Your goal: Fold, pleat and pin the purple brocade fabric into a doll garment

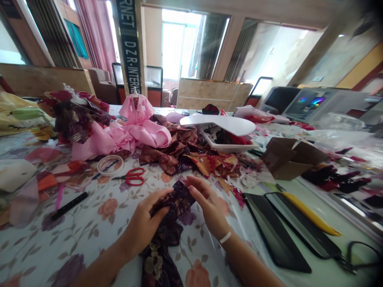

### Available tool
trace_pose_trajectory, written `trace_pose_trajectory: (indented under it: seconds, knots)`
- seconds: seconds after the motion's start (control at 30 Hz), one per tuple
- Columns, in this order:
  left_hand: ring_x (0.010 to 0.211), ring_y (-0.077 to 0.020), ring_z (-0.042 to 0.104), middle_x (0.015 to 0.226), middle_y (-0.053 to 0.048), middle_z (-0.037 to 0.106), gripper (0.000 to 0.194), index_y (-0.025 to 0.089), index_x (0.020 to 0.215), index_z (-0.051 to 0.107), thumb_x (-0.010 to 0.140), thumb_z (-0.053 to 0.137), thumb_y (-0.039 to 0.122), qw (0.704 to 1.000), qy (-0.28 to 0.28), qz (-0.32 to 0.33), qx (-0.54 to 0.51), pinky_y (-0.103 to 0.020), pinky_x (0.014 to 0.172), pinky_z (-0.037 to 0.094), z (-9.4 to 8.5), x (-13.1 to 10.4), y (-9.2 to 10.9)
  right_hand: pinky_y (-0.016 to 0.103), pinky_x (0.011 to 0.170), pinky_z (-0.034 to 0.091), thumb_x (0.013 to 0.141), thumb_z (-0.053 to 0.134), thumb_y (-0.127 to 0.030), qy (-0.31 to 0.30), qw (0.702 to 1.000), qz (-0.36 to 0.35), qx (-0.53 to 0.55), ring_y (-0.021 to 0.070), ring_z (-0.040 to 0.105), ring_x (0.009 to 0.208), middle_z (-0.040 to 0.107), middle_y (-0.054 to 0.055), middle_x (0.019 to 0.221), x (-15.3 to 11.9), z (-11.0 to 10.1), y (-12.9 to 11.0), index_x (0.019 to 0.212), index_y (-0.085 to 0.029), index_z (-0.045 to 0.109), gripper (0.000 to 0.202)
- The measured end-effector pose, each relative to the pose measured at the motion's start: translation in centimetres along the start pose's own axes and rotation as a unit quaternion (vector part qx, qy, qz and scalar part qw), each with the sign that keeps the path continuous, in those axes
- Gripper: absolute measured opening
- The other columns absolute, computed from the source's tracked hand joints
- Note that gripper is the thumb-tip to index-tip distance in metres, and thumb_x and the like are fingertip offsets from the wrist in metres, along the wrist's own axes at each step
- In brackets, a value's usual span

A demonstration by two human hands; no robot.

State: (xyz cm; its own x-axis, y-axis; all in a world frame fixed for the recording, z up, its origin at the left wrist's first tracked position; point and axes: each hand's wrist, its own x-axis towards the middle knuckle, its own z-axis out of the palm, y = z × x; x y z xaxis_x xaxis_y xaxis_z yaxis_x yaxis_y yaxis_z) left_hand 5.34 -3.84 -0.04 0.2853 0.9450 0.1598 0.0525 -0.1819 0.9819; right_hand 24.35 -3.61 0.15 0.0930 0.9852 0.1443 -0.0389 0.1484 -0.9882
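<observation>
A dark purple patterned cloth (155,255) hangs down toward me over the floral tablecloth, its upper end held up between my two hands. My left hand (149,217) pinches this upper part, thumb on top and fingers behind it. At the cloth's upper right corner, my right hand (208,201) has its thumb and fingertips pressed together on the edge. Red-handled scissors (134,177) lie beyond my left hand, beside a white tape roll (110,165).
Pink fabric (128,137) and a small pink dress (137,108) stand behind. Brown and gold scraps (179,147) spread below a white tray (227,147). An open cardboard box (291,157) and black flat panels (277,235) are at right. A black strip (69,206) lies left.
</observation>
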Motion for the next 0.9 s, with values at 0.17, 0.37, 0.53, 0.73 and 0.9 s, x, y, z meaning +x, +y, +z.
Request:
trace_pose_trajectory:
  seconds: [0.17,0.37,0.53,0.73,0.9]
  knots:
    - [0.094,-0.0191,0.064,0.107,-0.006,0.067,0.054,0.023,0.128,0.051,0.077,0.066,0.014,0.947,-0.014,-0.108,-0.303,-0.027,0.083,0.049,-0.7,0.6,0.3,0.037,0.086,0.044,0.086,0.046,-0.059,-0.113,0.972,0.089,0.187,0.0219,0.060,0.093,0.067,0.007,0.097,0.0,0.4,0.4,0.112,-0.021,0.063,0.048]
    - [0.067,-0.0112,0.062,0.086,-0.005,0.067,0.049,0.017,0.124,0.053,0.077,0.058,0.004,0.870,-0.026,-0.210,-0.445,-0.021,0.064,0.049,-0.8,0.6,0.2,0.032,0.078,0.047,0.084,0.060,-0.042,-0.144,0.972,0.050,0.182,0.0180,0.061,0.081,0.068,0.005,0.088,-1.3,1.0,0.4,0.099,-0.023,0.069,0.026]
    - [0.048,-0.0053,0.047,0.065,0.000,0.056,0.046,0.012,0.121,0.054,0.076,0.057,0.003,0.838,-0.053,-0.230,-0.492,-0.016,0.046,0.035,-0.3,0.8,0.2,0.029,0.076,0.047,0.089,0.056,-0.035,-0.129,0.986,-0.006,0.106,0.0161,0.058,0.086,0.062,0.004,0.098,-1.8,0.9,-0.4,0.118,-0.029,0.057,0.030]
    - [0.045,-0.0042,0.042,0.060,0.002,0.053,0.046,0.012,0.120,0.056,0.074,0.060,0.005,0.833,-0.057,-0.254,-0.488,-0.015,0.044,0.030,-0.2,0.8,0.0,0.025,0.071,0.048,0.078,0.069,-0.023,-0.065,0.987,-0.140,-0.045,0.0139,0.053,0.085,0.050,0.002,0.102,-1.9,1.0,-0.9,0.102,-0.030,0.060,0.026]
    - [0.057,-0.0077,0.054,0.072,-0.002,0.061,0.036,0.016,0.113,0.060,0.078,0.061,0.013,0.862,-0.046,-0.270,-0.425,-0.017,0.052,0.041,0.0,0.7,-0.9,0.027,0.072,0.049,0.081,0.065,-0.023,-0.096,0.981,-0.149,-0.082,0.0172,0.058,0.087,0.059,0.005,0.093,-1.6,1.2,-0.8,0.081,-0.022,0.067,0.002]
